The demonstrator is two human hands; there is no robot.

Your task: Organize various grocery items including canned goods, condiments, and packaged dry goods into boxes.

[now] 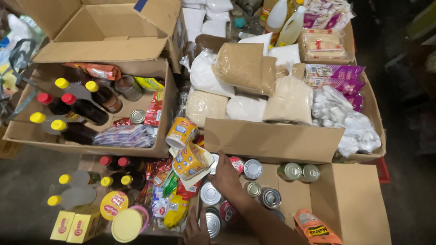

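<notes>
R hand [225, 174] reaches among tins [252, 169] in near box [349, 199], grip unclear, L hand [196, 232] open by near edge; risk: wrist bumps yellow tub [190, 161] leaning just left, toppling it.

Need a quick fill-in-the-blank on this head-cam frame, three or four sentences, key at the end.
1. The right hand reaches into a cardboard box that holds round metal ____.
2. The dark sauce bottles in the upper left box have caps that are either yellow or ____.
3. The orange packet lies at the ____ edge of the picture.
4. The left hand shows at the bottom edge, beside a silver ____ lid.

Missing words: cans; red; bottom; can
</notes>
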